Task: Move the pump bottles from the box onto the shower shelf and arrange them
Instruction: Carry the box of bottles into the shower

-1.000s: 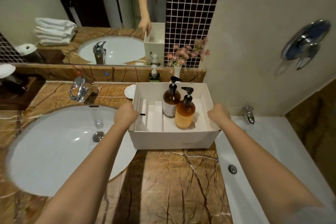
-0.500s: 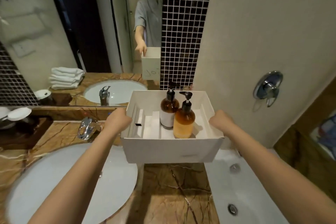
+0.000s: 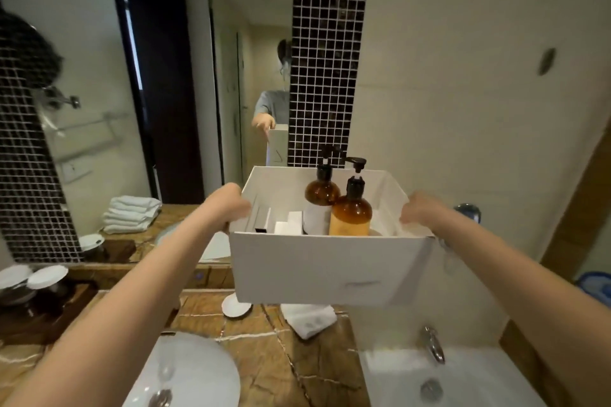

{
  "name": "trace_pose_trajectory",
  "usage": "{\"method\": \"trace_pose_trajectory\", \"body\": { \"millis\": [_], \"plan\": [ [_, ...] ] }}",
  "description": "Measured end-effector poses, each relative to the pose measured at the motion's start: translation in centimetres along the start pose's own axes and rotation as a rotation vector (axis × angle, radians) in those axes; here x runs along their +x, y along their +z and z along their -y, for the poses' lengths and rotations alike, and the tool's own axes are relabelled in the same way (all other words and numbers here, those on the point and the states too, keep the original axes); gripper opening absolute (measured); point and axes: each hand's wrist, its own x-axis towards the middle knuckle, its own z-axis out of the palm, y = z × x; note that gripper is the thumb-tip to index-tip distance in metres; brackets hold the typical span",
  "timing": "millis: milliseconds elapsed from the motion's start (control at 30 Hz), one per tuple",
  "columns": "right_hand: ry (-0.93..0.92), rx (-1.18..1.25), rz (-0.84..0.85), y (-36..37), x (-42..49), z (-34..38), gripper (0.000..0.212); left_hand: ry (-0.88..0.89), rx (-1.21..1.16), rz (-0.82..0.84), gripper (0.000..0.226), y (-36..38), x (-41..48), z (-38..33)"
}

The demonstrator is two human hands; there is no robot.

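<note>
I hold a white cardboard box [image 3: 330, 268] in the air above the marble counter, at about chest height. My left hand [image 3: 228, 205] grips its left wall and my right hand [image 3: 420, 211] grips its right wall. Inside stand two amber pump bottles with black pumps: a darker one with a white label [image 3: 320, 198] toward the back, and a lighter orange one [image 3: 351, 213] in front of it. White dividers and small white pieces fill the box's left half. No shower shelf is in view.
Brown marble counter [image 3: 264, 350] below with a white sink [image 3: 185, 373], a small white dish [image 3: 236, 306] and a folded white cloth [image 3: 309, 319]. Bathtub [image 3: 446, 380] with a chrome spout [image 3: 433, 344] at lower right. Mirror on the left, dark mosaic tile strip [image 3: 325, 53], beige wall ahead.
Both hands have lifted the box off the counter and raised it; the view has tilted up toward the wall. The bottles stay upright inside.
</note>
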Motion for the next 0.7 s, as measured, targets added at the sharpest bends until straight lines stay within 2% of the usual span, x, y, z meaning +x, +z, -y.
{"method": "trace_pose_trajectory", "body": {
  "millis": [167,367,533,633,700],
  "plan": [
    [0.036,0.022,-0.003,-1.6,-1.3,-1.2,0.028,0.000,0.030,0.024,0.011,-0.1,-1.0,-2.3],
    [0.143,0.033,-0.077,-3.6,-2.9,-3.9,0.030,0.063,0.043,0.070,0.011,2.2,-0.5,-4.0],
    [0.246,0.085,-0.147,-5.6,-6.0,-6.1,0.032,0.171,0.057,0.137,0.005,4.1,0.0,-6.7],
    [0.322,0.078,-0.198,-7.1,-8.3,-7.3,0.033,0.254,0.071,0.189,0.014,5.4,-0.1,-9.0],
    [0.371,0.055,-0.247,-8.1,-9.9,-8.4,0.037,0.299,0.046,0.243,0.009,6.3,-0.6,-10.7]
  ]
}}
